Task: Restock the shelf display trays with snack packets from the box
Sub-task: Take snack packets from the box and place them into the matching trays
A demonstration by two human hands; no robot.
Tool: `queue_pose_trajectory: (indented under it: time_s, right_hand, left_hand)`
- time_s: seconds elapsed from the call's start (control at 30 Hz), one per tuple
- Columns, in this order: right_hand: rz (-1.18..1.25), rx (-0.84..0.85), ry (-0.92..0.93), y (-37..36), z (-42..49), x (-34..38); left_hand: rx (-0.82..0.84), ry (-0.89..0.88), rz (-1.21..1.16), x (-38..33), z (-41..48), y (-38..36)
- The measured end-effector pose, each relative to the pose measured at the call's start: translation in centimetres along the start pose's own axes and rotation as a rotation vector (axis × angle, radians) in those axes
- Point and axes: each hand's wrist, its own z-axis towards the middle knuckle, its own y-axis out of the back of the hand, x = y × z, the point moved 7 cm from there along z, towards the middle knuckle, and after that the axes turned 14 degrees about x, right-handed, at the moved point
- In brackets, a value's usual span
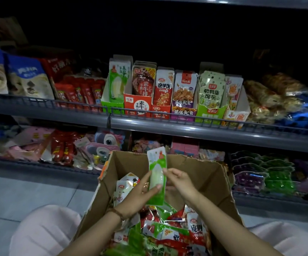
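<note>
Green-and-white snack packet held upright over the open cardboard box, both hands on it. Left hand grips its lower half, thumb across the front; right hand pinches its right edge. Loose packets lie in the box; green display tray stands on the shelf above, well apart

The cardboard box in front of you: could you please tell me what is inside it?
Loose red, green and white snack packets fill the cardboard box. The left hand and right hand hold a green packet above them. Its floor is hidden under the heap.
</note>
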Motion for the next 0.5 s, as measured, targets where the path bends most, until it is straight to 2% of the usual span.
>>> queue_pose_trajectory:
  time_s: [0.1,0.2,0.37,0.5]
  right_hand:
    - [0.019,0.146,0.036,-2.7,-0.1,3.3]
    - [0.005,0.164,0.109,-3.9,0.4,6.3]
    - [-0.269,0.052,0.324,-3.4,2.3,11.9]
    - [-0.222,0.184,0.296,-4.8,4.4,15.4]
  left_hand:
    - [0.01,-0.06,-0.115,-2.0,-0.4,0.9]
    - [-0.09,-0.068,-0.251,-3.0,-1.2,3.4]
    - [-0.163,-0.121,-0.187,-6.0,-2.9,7.5]
    - [-0.22,-0.195,-0.133,-8.3,-3.7,11.1]
